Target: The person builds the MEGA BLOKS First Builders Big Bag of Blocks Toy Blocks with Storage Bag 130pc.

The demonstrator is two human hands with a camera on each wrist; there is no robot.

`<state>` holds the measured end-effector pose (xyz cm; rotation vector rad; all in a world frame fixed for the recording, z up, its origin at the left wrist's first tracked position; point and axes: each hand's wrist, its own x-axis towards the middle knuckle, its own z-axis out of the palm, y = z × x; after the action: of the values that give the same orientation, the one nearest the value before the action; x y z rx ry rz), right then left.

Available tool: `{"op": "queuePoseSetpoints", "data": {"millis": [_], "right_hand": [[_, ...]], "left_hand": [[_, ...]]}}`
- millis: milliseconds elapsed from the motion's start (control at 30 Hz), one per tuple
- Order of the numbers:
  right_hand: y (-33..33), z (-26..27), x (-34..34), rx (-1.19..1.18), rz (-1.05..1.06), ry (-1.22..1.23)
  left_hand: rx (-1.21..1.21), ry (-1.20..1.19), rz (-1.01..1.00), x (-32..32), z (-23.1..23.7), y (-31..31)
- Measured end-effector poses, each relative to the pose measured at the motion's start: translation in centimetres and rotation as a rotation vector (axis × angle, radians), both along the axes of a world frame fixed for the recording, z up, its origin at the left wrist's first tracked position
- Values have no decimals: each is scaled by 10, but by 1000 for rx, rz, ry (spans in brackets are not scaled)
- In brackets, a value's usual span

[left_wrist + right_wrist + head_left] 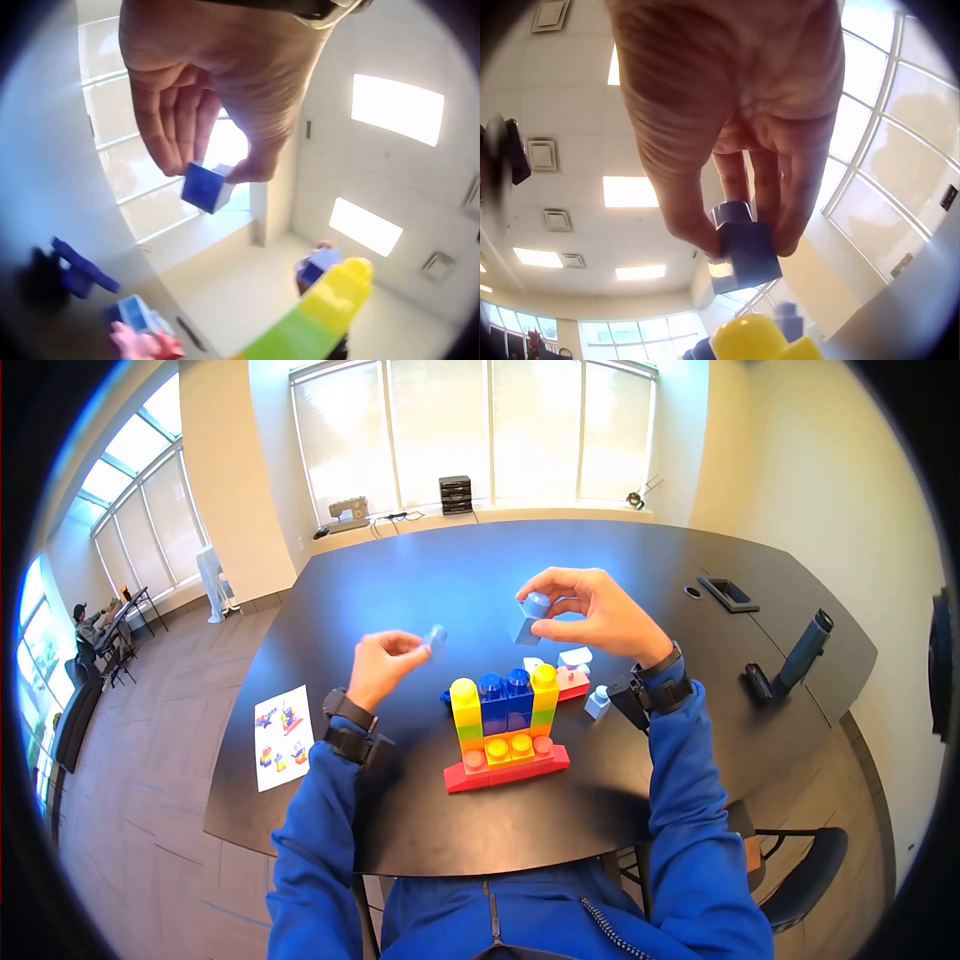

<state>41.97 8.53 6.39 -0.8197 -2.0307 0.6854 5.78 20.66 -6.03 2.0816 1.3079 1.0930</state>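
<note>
Between the thumb and fingertips of my left hand (382, 665) is a small light blue toy brick (205, 187), held up over the table. My right hand (605, 612) pinches another light blue brick (744, 255) by its sides, its round stud upward, farther out and higher than the left. Below and between both hands stands a brick structure (505, 730): a red base with sloped ends, a yellow and orange row, two side columns topped in yellow, and dark blue bricks (507, 702) between them. Its yellow column top (751, 336) shows under the right hand.
Behind the structure lie a loose light blue brick (597, 702), a red-pink piece (572, 684) and white-and-blue pieces. A printed picture sheet (283, 738) lies at the left. A dark bottle (806, 645) and a table socket (730, 595) are at the right. A chair (810, 880) stands at lower right.
</note>
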Motion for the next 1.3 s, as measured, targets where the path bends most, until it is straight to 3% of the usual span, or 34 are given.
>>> {"op": "queuePoseSetpoints", "data": {"millis": [67, 167, 300, 467, 1033, 1300], "right_hand": [[-9, 5, -3, -9, 8, 8], [-17, 8, -8, 31, 61, 28], [-25, 10, -11, 82, 54, -26], [-32, 19, -5, 43, 22, -70], [-16, 2, -14, 15, 181, -169], [-19, 0, -15, 10, 134, -221]], "left_hand": [[-137, -519, -348, 6, 29, -26], [-84, -590, -489, 21, 48, -66], [-36, -484, -554, 47, 61, -107], [100, -253, -457, 53, 55, -111], [115, -240, -461, 52, 44, -116], [30, -202, -433, 50, 40, -116]]}}
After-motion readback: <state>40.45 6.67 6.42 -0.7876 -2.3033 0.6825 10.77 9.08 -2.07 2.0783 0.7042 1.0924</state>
